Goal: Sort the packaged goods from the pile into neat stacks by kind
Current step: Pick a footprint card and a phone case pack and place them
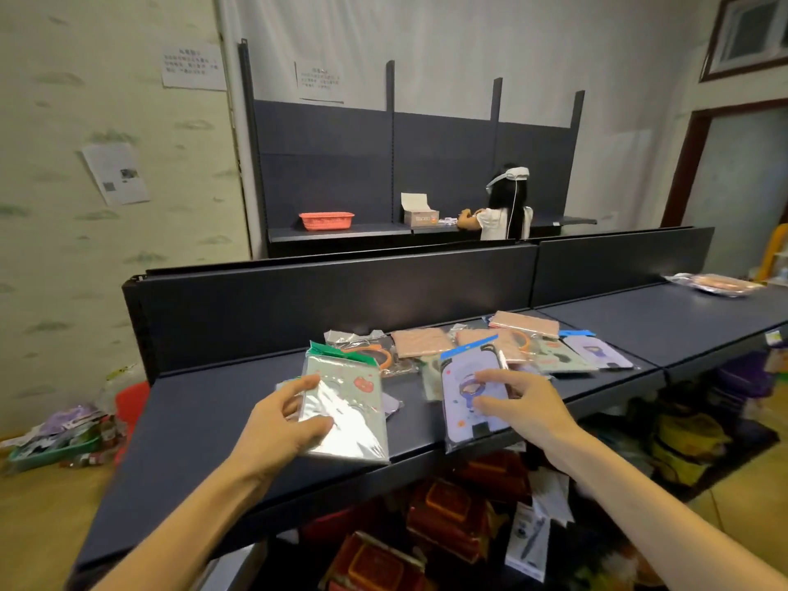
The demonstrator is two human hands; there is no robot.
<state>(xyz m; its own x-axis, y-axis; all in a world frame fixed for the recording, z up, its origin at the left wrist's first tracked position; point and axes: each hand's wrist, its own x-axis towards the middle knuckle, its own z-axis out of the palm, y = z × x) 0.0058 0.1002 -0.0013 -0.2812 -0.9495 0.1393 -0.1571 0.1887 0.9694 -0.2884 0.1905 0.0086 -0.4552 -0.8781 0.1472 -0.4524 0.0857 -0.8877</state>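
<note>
The left hand (281, 424) grips a green pack (343, 403) at its left edge: the thumb lies across the glossy front, the other fingers (298, 388) curl loosely around the edge, and the pack lies flat on the dark shelf (204, 420). The right hand (522, 409) rests on a purple pack (471, 394) with a blue header; its fingers are spread and only half bent, the tips pressing the pack's right side, the thumb on its lower front, so it pins the pack and does not enclose it. This pack overhangs the shelf's front lip below the right fingers. Between the two hands a small purple corner shows from under the green pack. Beyond the fingers lies the pile (477, 345): pink packs, orange rings in clear wrap, another green pack and another purple one, further right. A red tomato-like print marks the green pack's upper right; a cartoon figure marks the purple one. No writing on either is legible. Far behind, another person (505, 206) stands at a shelf beside a red basket (326, 220) and an open box (420, 213) whose print is too blurred to read.
</note>
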